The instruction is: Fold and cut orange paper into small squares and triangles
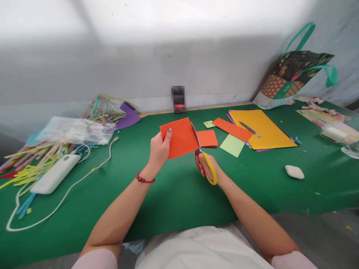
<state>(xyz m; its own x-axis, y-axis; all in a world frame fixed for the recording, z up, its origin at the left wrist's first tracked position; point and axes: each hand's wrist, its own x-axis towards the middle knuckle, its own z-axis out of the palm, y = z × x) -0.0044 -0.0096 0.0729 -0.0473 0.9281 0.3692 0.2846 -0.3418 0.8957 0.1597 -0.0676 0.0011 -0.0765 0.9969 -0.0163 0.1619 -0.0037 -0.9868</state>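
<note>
My left hand (161,147) grips the left side of an orange sheet of paper (182,138), thumb on top, held above the green table. In my right hand (209,164) is a pair of scissors (211,172) with yellow and red handles. Their blades lie along the right edge of the sheet, pointing away from me. Behind the blades a smaller orange paper piece (207,138) lies on the table. A light green square (232,145), an orange strip (232,129) and a small folded green piece (209,124) lie to the right.
A stack of coloured paper topped by a yellow sheet (269,130) carries a pen (249,129). A white case (294,172) lies nearer. At left are a white power bank (56,174), its cable and many paper strips (33,164). A patterned bag (291,80) stands at back right.
</note>
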